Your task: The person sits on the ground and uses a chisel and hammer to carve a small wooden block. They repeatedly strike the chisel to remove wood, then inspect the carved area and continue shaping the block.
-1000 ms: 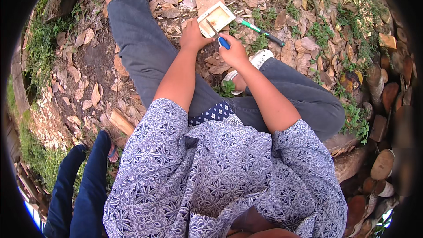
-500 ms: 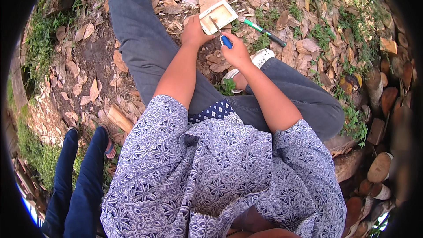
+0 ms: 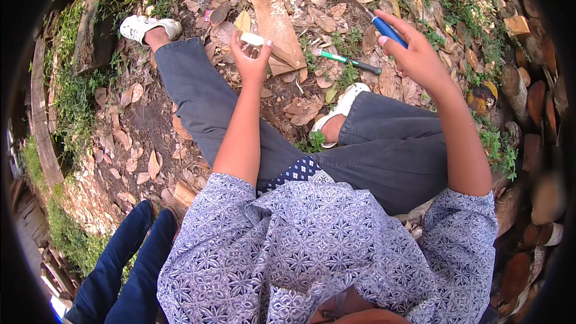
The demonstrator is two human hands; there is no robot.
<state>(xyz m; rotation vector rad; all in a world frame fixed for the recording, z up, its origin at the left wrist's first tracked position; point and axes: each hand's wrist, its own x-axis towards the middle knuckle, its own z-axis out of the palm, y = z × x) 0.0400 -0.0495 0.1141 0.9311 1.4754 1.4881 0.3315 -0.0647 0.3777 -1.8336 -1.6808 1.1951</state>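
My left hand (image 3: 251,63) is closed at the fingertips round a small pale wooden box (image 3: 252,39), thumb on one side and fingers on the other. The box is turned so that one pale narrow side shows; its hollow is hidden. Well apart from it, at the upper right, my right hand (image 3: 417,54) is wrapped round the blue handle of a knife (image 3: 389,31). Its long narrow metal blade points up and to the left, touching nothing. Below the box, a flat wooden board (image 3: 277,27) lies on the ground with pale shavings on it.
A hammer (image 3: 354,62) with a green and black handle lies on leaves between the board and my right shoe (image 3: 345,108). Cut logs (image 3: 528,108) are stacked along the right edge. Another person's dark trouser legs (image 3: 132,258) are at the lower left.
My hands have moved apart. The knife has left the box's hollow and swung up to the right. My left hand has moved slightly left and tipped the box, uncovering more of the board.
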